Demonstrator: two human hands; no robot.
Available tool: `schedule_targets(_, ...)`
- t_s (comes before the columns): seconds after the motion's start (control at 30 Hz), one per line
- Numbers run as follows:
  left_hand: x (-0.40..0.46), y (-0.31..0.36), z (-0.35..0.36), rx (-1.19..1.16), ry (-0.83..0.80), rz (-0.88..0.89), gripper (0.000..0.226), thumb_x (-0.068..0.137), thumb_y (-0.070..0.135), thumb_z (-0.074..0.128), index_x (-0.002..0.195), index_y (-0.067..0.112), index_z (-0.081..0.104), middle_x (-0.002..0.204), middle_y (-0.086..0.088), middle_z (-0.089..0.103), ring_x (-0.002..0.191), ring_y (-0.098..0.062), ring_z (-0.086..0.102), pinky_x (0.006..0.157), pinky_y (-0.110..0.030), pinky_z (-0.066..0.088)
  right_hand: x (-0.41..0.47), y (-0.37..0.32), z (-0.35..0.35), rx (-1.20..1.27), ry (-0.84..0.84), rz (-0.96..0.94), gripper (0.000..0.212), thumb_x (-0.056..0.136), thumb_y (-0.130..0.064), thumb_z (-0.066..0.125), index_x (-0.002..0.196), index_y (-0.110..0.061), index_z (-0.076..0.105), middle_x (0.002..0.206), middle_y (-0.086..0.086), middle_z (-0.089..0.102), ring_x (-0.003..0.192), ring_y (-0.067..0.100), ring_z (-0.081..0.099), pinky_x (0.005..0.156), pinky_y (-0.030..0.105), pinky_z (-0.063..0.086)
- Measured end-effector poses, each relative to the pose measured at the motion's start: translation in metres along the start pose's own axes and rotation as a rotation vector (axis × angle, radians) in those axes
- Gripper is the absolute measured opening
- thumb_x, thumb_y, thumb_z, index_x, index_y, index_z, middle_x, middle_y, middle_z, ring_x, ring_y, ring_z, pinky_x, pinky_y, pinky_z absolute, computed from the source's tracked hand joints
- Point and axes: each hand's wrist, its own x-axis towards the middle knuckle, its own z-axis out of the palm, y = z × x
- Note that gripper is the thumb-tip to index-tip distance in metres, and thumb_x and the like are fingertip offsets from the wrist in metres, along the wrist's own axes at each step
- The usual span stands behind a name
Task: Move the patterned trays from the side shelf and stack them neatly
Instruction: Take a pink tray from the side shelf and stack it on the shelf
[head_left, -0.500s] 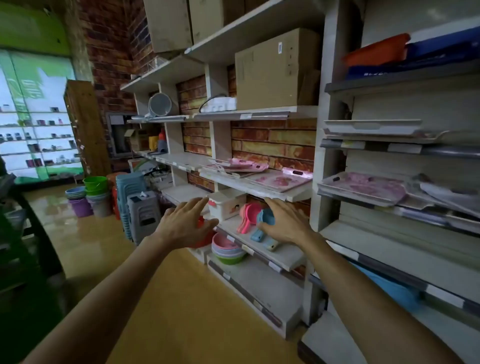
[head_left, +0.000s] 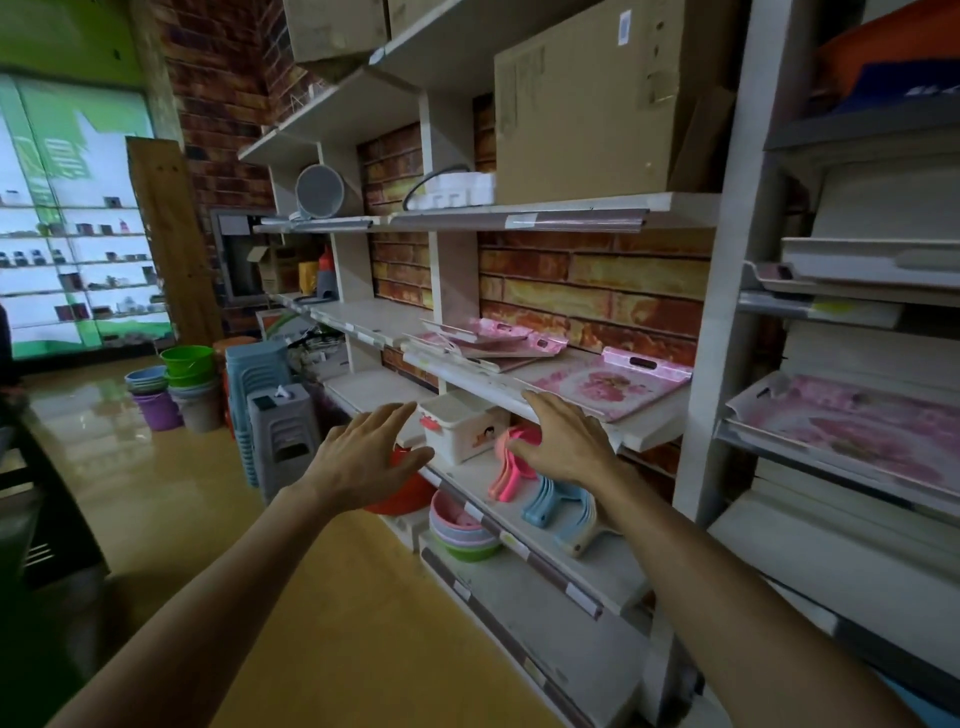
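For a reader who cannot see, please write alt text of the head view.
Two open hands, left hand and right hand, reach toward a shop shelf holding pink patterned trays. A white box sits on the shelf below.

Pink floral tray (head_left: 608, 387) lies flat on the middle shelf (head_left: 652, 431), cut-out handle at its far end. Left of it, a loose stack of similar pink trays (head_left: 488, 340), askew. Another pink patterned tray (head_left: 852, 431) lies on the right-hand shelf unit.
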Motion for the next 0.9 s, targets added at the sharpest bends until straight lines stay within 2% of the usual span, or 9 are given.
schedule_targets(0.37, 0.185, -0.100, 0.053, -0.033, 0.026, 0.014, 0.075, 0.089, 0.068, 0.033, 0.153, 0.034, 0.012, 0.161, 0.000, 0.018, 0.145, -0.027, 0.025, 0.114, -0.054, 0.021, 0.188, 0.019, 0.075, -0.042, 0.009, 0.026, 0.074, 0.085, -0.051, 0.057, 0.148, -0.024, 0.028, 0.150, 0.002, 0.040, 0.129, 0.030, 0.045, 0.101, 0.047, 0.041)
schedule_targets(0.53, 0.268, -0.151, 0.069, -0.072, 0.031, 0.061, 0.075, 0.089, 0.068, 0.033, 0.152, 0.033, 0.014, 0.161, -0.001, 0.018, 0.145, -0.028, 0.024, 0.113, -0.055, 0.024, 0.276, 0.021, 0.100, -0.019, 0.028, 0.095, 0.077, 0.086, -0.051, 0.056, 0.151, -0.023, 0.024, 0.158, 0.000, 0.028, 0.140, 0.028, 0.034, 0.110, 0.050, 0.033)
schedule_targets(0.63, 0.312, -0.177, 0.078, -0.091, 0.039, 0.065, 0.072, 0.091, 0.065, 0.035, 0.152, 0.033, 0.015, 0.161, -0.001, 0.018, 0.144, -0.027, 0.026, 0.112, -0.054, 0.025, 0.324, 0.024, 0.116, -0.005, 0.067, 0.105, 0.075, 0.089, -0.050, 0.054, 0.151, -0.021, 0.026, 0.158, 0.001, 0.029, 0.142, 0.025, 0.033, 0.112, 0.047, 0.032)
schedule_targets(0.9, 0.413, -0.227, 0.117, -0.129, 0.044, 0.141, 0.068, 0.092, 0.063, 0.036, 0.150, 0.032, 0.021, 0.159, -0.001, 0.024, 0.142, -0.026, 0.030, 0.113, -0.051, 0.028, 0.436, 0.043, 0.158, 0.061, 0.098, 0.180, 0.067, 0.090, -0.045, 0.055, 0.148, -0.020, 0.032, 0.153, 0.004, 0.038, 0.136, 0.027, 0.041, 0.105, 0.043, 0.042)
